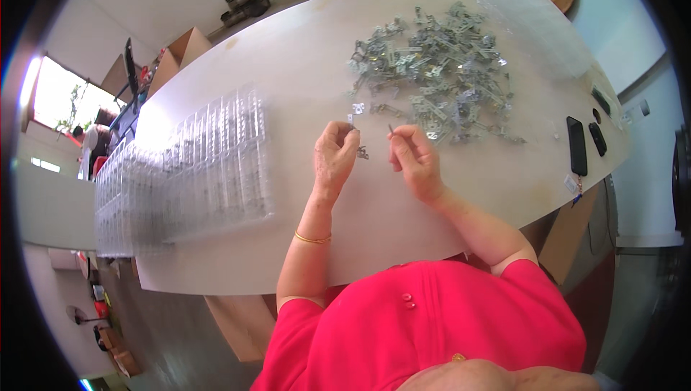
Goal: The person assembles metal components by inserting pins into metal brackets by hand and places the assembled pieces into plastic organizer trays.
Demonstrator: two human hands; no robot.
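Over the middle of the white table [317, 53], my left hand [334, 161] is closed, pinching a small silver metal bracket [358, 109] that sticks up past the fingertips. Another bit of metal [363, 153] shows beside that hand's fingers; whether it is held or lies on the table I cannot tell. A short way to the right, my right hand [417, 162] is closed in a pinch on a small thin dark piece [391, 129], too small to name. Beyond both hands spreads a large loose pile of silver metal brackets [439, 67].
Clear plastic compartment trays [209, 168] are stacked at the left. Clear plastic sheeting [540, 28] lies at the far right. A black phone [576, 148] and a small black object [597, 139] rest near the right edge. A cardboard box [188, 49] stands beyond the table's left side.
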